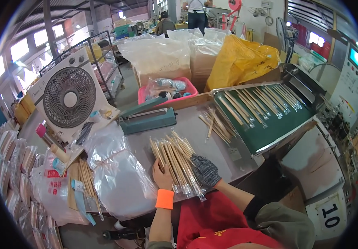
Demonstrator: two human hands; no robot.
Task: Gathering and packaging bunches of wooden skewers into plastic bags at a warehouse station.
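A thick bundle of wrapped chopsticks, pale wooden sticks in clear plastic sleeves, lies on the grey table in front of me. Its left side is gripped by my left hand, bare with an orange wristband, the fingers partly hidden. On the right side, my right hand, in a dark grey knitted glove, closes around the sticks. The sleeve ends stick out toward me past the table's near edge. Beyond the bundle, a loose pile of chopsticks lies scattered beside a green conveyor belt.
More wrapped sticks lie in a row on the belt. A teal bag sealer stands behind the bundle, near a pink basket. Clear plastic bags lie at left, before a box fan. Filled packs are stacked far left.
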